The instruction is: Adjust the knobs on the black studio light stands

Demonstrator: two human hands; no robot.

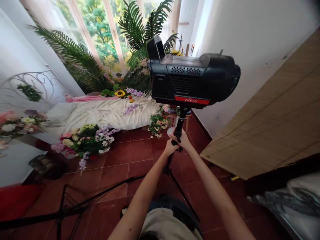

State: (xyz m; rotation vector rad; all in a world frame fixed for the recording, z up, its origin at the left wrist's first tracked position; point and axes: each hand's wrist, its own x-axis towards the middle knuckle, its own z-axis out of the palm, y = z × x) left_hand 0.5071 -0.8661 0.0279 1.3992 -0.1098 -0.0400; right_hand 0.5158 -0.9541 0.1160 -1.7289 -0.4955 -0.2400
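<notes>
A black studio light [190, 80] with a red ZHEYU label is mounted on top of a black light stand [179, 126], whose legs spread over the floor in front of me. My left hand [171, 147] is closed around the stand's pole from the left, just under a joint. Slightly higher, my right hand [184, 139] wraps the pole from the right, near a black clamp knob. The fingers of both hands are partly hidden by the pole. The light leans a little, its round end pointing right.
A bed with cream cloth [117, 113], sunflower and lilac blooms lies ahead. Flower bunches [85, 140] sit on the tiled floor [140, 150]. Another black stand [62, 211] reaches in at lower left. A woven panel [270, 110] leans at right; palm fronds stand by the window.
</notes>
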